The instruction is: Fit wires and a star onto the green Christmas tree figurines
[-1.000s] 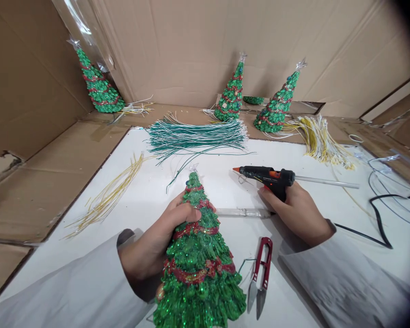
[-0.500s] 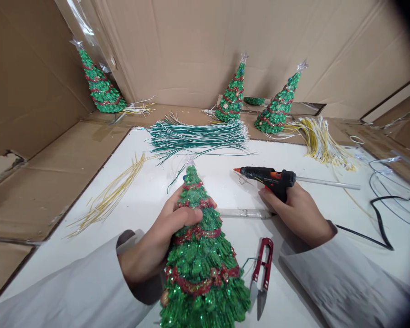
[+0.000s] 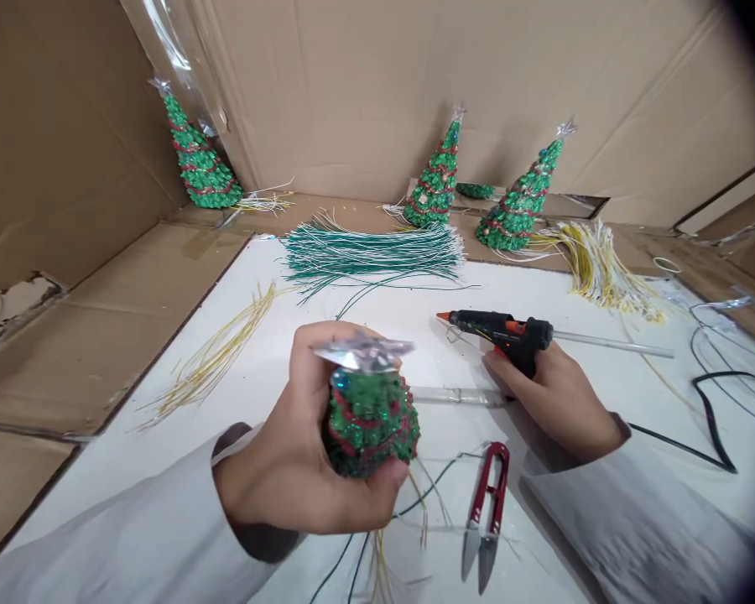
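Her left hand (image 3: 302,470) gripped the glittery tree (image 3: 370,415), tipped star-first toward the viewer; at three o'clock, her right hand (image 3: 557,398) clasped the glue gun (image 3: 500,330) above the red snips (image 3: 486,513).

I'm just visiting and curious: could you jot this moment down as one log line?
left hand: grips glitter tree, star toward camera, wires trailing below | right hand: holds glue gun on white board | red snips beside
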Available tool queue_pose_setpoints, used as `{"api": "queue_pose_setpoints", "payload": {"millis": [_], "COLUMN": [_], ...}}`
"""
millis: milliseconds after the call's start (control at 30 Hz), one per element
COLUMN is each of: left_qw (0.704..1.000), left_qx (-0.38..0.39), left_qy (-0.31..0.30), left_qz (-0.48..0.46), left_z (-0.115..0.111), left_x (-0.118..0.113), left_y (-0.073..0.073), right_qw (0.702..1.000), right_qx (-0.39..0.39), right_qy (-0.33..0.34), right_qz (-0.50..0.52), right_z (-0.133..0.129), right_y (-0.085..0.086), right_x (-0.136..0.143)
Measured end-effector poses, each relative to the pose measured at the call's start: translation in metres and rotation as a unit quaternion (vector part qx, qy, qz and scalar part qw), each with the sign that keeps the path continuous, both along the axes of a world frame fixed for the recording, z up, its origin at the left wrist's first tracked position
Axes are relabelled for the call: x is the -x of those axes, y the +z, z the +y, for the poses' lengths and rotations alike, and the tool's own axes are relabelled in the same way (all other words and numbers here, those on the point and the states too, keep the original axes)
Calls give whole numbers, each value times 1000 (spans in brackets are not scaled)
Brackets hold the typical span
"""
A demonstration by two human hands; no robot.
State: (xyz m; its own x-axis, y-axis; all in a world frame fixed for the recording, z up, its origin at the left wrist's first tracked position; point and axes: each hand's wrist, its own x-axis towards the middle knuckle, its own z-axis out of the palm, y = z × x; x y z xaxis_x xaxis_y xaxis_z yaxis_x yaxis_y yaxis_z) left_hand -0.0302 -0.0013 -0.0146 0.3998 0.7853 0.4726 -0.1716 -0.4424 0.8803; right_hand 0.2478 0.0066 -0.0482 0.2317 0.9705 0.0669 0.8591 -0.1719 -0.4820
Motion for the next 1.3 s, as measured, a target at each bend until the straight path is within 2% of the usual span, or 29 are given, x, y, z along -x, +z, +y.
{"api": "queue_pose_setpoints", "payload": {"millis": [133, 300, 500, 767, 967, 1300], "left_qw": [991, 989, 976, 982, 989, 999], "left_qx": [-113, -93, -147, -94, -87, -11], "left_qy": [-17, -42, 4, 29, 24, -12], "left_qz": [76, 110, 162, 163, 114, 44], "left_z": [13, 29, 46, 41, 36, 32], "left_x": [4, 14, 30, 26, 16, 11], "left_y": [-4, 1, 3, -2, -1, -5], "right_qw": [1000, 1000, 1000, 1000, 1000, 1000], "right_qx": [1, -4, -5, 5, 9, -12], "right_qy": [-4, -9, -6, -12, -10, -2], "right_qz": [-3, -4, -4, -6, -7, -11], "right_z": [0, -1, 1, -2, -1, -1], "right_y": [-1, -1, -1, 0, 1, 1], "right_x": [0, -1, 1, -1, 1, 1]}}
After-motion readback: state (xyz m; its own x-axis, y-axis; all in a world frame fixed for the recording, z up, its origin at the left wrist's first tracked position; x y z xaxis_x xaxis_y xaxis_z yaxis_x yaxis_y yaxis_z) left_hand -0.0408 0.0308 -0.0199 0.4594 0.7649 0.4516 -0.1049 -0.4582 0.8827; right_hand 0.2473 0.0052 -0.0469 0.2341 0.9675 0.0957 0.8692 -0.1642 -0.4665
